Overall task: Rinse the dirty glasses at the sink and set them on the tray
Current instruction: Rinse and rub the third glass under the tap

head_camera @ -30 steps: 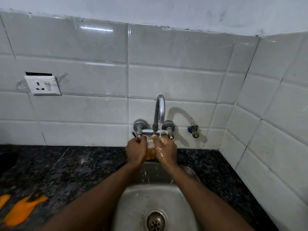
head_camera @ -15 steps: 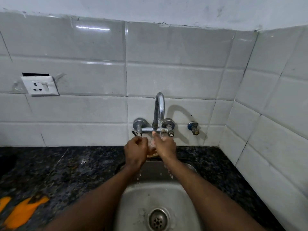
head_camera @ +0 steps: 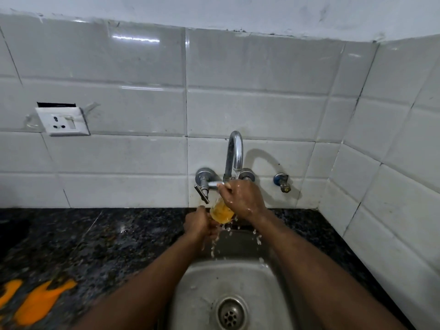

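Above the steel sink [head_camera: 202, 294], the left hand [head_camera: 201, 225] grips the base of the amber-stained glass [head_camera: 220, 211], tilted so runoff falls into the basin. The right hand [head_camera: 242, 201] curls over its rim, apparently scrubbing beneath the running tap [head_camera: 234, 156]. No tray visible.
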A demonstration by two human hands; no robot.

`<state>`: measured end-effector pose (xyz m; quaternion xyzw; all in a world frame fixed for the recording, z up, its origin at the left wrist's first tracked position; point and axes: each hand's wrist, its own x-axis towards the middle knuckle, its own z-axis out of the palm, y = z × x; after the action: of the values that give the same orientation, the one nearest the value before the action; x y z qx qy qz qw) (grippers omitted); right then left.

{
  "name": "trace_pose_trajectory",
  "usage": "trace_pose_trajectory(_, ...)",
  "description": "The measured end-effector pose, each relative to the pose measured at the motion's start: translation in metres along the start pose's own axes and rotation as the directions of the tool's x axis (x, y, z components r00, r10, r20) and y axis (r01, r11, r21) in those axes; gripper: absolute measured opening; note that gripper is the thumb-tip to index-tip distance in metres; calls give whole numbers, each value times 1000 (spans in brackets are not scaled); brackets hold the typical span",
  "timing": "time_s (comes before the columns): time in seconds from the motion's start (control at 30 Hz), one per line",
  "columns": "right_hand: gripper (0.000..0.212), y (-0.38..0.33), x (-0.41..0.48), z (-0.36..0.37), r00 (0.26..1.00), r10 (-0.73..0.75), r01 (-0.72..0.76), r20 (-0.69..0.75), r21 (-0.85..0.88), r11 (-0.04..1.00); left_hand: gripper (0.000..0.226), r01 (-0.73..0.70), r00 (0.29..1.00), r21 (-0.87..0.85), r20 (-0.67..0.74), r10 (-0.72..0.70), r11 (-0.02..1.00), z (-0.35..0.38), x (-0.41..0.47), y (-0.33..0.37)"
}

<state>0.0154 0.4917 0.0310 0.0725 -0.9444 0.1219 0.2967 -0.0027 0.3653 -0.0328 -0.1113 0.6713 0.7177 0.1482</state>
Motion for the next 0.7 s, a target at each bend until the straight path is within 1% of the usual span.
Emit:
trace_pose_trajectory(0.07, 43, 0, 0, 2, 998, -57, 59, 25, -66, 996, 54, 104, 991, -47, 92, -100, 993, -4, 0, -7)
trace_pose_trajectory(0.1, 42, 1, -1, 5, 999, -41, 42, 31, -45, 998, 54, 127, 985, -75, 129, -117, 989, -4, -1, -8)
trace_pose_trajectory(0.13, 41, 3, -3, 7, 999, 46, -46, 3, 59, 997, 54, 141, 979, -120, 165, -120, 983, -2, -5, -4)
trace_pose_trajectory(0.17, 40, 3, -6, 10, 980, 195, -184, -28, 227, 956, 52, 142, 974, -194, 200, -103, 971, 3, -6, -2)
trace_pose_trajectory(0.2, 38, 1, -12, 12, 923, 383, -336, -35, 412, 847, 49, 106, 979, -235, 197, -60, 966, 8, -8, 2)
trace_pose_trajectory(0.23, 36, -2, -19, 16, 824, 565, -466, 25, 596, 654, 43, 7, 990, -209, 138, 22, 978, 14, -8, 8)
trace_pose_trajectory(0.27, 32, -8, -26, 21, 693, 709, -549, 134, 736, 398, 36, -143, 988, -50, 42, 145, 988, 17, -9, 16)
trace_pose_trajectory(0.3, 28, -15, -32, 27, 558, 788, -588, 261, 794, 153, 32, -304, 948, 196, -35, 317, 932, 19, -7, 25)
trace_pose_trajectory(0.33, 25, -19, -37, 31, 449, 815, -597, 367, 802, -33, 31, -435, 870, 420, -33, 493, 796, 19, -6, 33)
trace_pose_trajectory(0.37, 24, -22, -41, 35, 380, 802, -601, 461, 782, -165, 30, -530, 787, 572, 55, 615, 626, 18, -8, 41)
trace_pose_trajectory(0.4, 26, -23, -44, 42, 352, 769, -613, 534, 752, -242, 30, -586, 730, 657, 174, 661, 474, 18, -12, 49)
trace_pose_trajectory(0.43, 30, -23, -46, 45, 348, 729, -630, 589, 723, -284, 30, -617, 692, 701, 268, 671, 357, 18, -14, 56)
trace_pose_trajectory(0.47, 34, -23, -47, 49, 349, 707, -646, 615, 704, -294, 30, -627, 674, 725, 322, 665, 285, 19, -16, 61)
trace_pose_trajectory(0.5, 39, -21, -47, 54, 355, 705, -661, 614, 698, -276, 30, -625, 673, 732, 330, 662, 271, 19, -16, 63)
trace_pose_trajectory(0.53, 43, -20, -47, 56, 363, 722, -665, 589, 706, -242, 30, -615, 683, 730, 305, 664, 297, 18, -16, 65)
trace_pose_trajectory(0.57, 46, -18, -45, 57, 375, 740, -663, 558, 720, -207, 30, -591, 716, 713, 249, 652, 377, 17, -11, 65)
trace_pose_trajectory(0.6, 48, -18, -43, 55, 404, 755, -640, 516, 749, -170, 33, -544, 773, 680, 178, 609, 491, 16, -7, 63)
trace_pose_trajectory(0.67, 44, -14, -38, 50, 492, 749, -580, 444, 809, -98, 44, -397, 894, 548, 50, 445, 736, 11, 2, 57)
trace_pose_trajectory(0.7, 40, -13, -36, 46, 531, 727, -576, 436, 815, -68, 48, -315, 937, 458, 9, 350, 831, 8, 5, 53)
